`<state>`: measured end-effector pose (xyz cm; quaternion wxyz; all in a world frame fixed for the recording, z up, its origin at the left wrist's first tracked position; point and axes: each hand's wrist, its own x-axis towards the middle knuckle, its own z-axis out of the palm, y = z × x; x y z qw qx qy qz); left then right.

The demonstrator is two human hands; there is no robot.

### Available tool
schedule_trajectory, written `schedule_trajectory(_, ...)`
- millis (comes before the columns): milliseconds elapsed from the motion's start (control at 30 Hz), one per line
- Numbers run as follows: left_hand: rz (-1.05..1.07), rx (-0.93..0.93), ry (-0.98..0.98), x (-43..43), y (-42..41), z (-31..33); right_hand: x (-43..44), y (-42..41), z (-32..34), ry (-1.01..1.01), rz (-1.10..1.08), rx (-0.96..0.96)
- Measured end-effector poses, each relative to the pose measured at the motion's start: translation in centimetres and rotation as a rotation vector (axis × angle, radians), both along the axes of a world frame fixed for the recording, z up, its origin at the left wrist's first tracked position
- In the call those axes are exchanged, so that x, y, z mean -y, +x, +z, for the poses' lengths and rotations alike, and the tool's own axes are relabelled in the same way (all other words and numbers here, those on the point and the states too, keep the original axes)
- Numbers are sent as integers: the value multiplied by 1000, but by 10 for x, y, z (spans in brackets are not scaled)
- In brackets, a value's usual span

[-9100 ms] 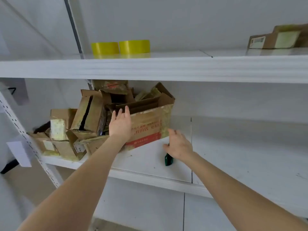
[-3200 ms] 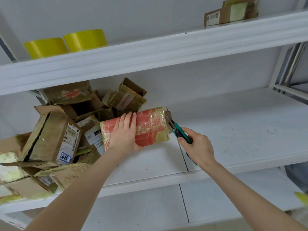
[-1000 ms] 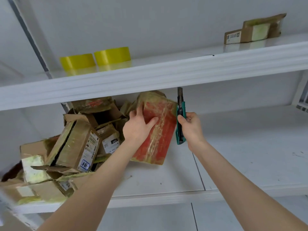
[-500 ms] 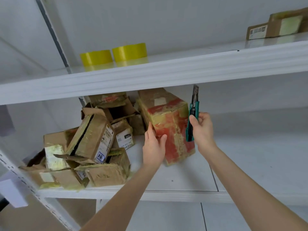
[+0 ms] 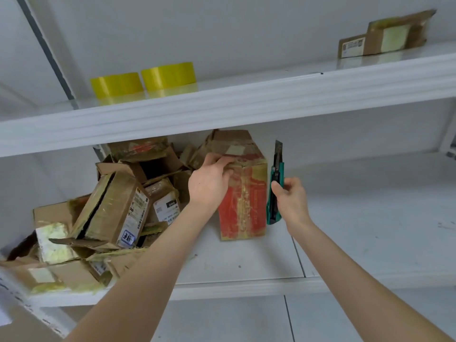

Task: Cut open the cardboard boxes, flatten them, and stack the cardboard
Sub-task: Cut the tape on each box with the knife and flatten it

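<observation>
Basically your left hand (image 5: 209, 183) clamps the upended red box (image 5: 243, 201) top to steady it; right hand (image 5: 291, 198) fingers wrap the green cutter (image 5: 275, 193), blade up for the seam.

The red-printed cardboard box (image 5: 243, 203) stands upright on the shelf (image 5: 246, 260), torn brown boxes (image 5: 111, 208) heaped at its left, the green knife (image 5: 274, 191) upright just at its right.

Upper left of the frame: a yellow tape roll (image 5: 116, 83) sits on the top white shelf (image 5: 246, 102), a second roll (image 5: 169, 75) just beside it on the right. A grey post (image 5: 47, 48) climbs the wall behind. The lower shelf (image 5: 370, 218) spreads white across the right.
</observation>
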<state>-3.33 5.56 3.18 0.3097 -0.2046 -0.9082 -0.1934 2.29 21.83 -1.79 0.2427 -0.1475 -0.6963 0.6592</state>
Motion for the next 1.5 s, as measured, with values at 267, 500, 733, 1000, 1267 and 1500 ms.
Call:
schedule_trajectory(267, 39, -16, -11, -5, -4, -1, 12, 52, -32, 793, -68, -20)
schedule_trajectory(500, 73, -9, -35, -8, -8, 2, 11, 43, -20, 968, -98, 13)
schedule_trajectory(733, 98, 1, -29, -7, -11, 3, 19, 41, -22, 977, -120, -44)
schedule_trajectory(1000, 98, -37, 3, -4, -14, -2, 17, 37, -29, 932, -124, 6)
schedule_trajectory(1267, -48, 53, 100, 0, -15, -4, 19, 36, -29, 882, -85, 31)
schedule_trajectory(1500, -55, 62, 105, -1, -12, -3, 20, 38, -22, 952, -141, 1)
